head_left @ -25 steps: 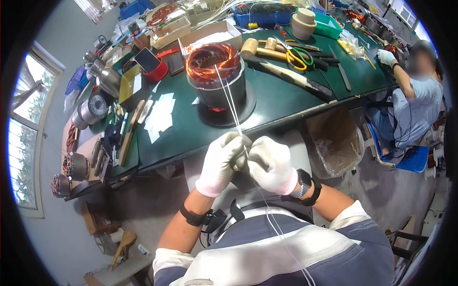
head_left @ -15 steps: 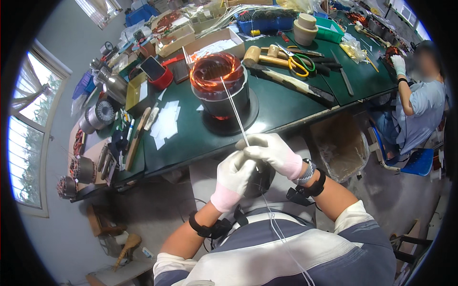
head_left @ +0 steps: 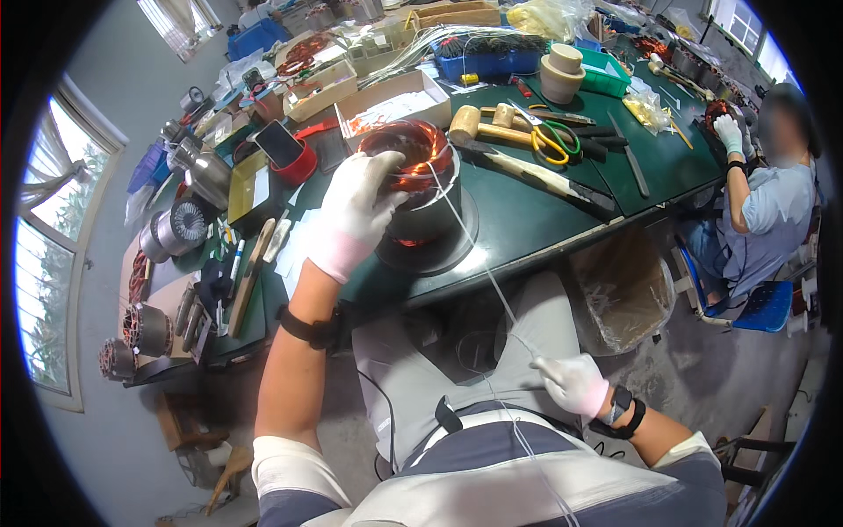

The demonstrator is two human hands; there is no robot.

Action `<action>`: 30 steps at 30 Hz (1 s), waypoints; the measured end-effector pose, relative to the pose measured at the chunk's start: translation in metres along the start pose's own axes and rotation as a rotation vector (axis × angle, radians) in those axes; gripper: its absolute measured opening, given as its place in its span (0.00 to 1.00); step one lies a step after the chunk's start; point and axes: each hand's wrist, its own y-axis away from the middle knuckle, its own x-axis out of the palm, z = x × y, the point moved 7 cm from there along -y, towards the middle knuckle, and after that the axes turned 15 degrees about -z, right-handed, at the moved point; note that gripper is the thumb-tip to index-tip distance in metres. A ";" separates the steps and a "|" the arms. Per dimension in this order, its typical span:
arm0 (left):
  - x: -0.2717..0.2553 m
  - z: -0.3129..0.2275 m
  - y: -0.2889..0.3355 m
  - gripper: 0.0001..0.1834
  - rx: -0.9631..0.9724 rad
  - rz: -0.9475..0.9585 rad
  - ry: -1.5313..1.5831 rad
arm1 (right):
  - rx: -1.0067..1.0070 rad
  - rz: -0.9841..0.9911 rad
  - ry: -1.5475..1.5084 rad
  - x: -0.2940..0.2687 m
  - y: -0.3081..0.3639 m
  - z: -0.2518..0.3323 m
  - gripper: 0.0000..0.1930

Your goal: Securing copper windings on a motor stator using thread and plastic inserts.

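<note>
Cord point(head_left: 493, 283), thin and white, runs in a straight line from the front of a ring of copper windings point(head_left: 428, 145) down past the table's front edge to the worker's right hand point(head_left: 571, 385), whose gloved fingers close tightly on it above the right thigh. The windings crown a cylindrical motor stator point(head_left: 430, 220), which stands upright on a round black base point(head_left: 458, 239) near the front edge of the green table point(head_left: 544, 230). The left hand point(head_left: 356, 206), also gloved, reaches up to the ring's left side, just beside the stator's body, with the fingers curved over the coils and the thumb apart from them, lower down; whether it clamps the coils cannot be told. The two hands are well apart, with the stator in front of the left one and well beyond the right.

Toward the table's right end, wooden mallets point(head_left: 464, 125) and scissors point(head_left: 549, 151) with yellow and green handles lie behind and to the right of the stator. A smartphone point(head_left: 279, 145) leans in a red holder point(head_left: 304, 167) to its left, and a wooden bar point(head_left: 252, 277) lies near the table's front-left corner. At the right edge, a co-worker's gloved hand point(head_left: 728, 133) touches another winding.
</note>
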 end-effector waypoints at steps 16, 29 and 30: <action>0.018 -0.023 0.008 0.21 0.203 -0.302 0.041 | -0.604 -0.653 0.162 -0.046 -0.283 0.058 0.21; 0.021 -0.016 0.010 0.21 0.277 -0.315 0.021 | -0.172 -0.809 -0.330 -0.045 -0.270 0.022 0.12; 0.022 -0.015 0.010 0.21 0.262 -0.302 0.022 | 0.140 -0.641 -0.530 -0.025 -0.265 0.005 0.10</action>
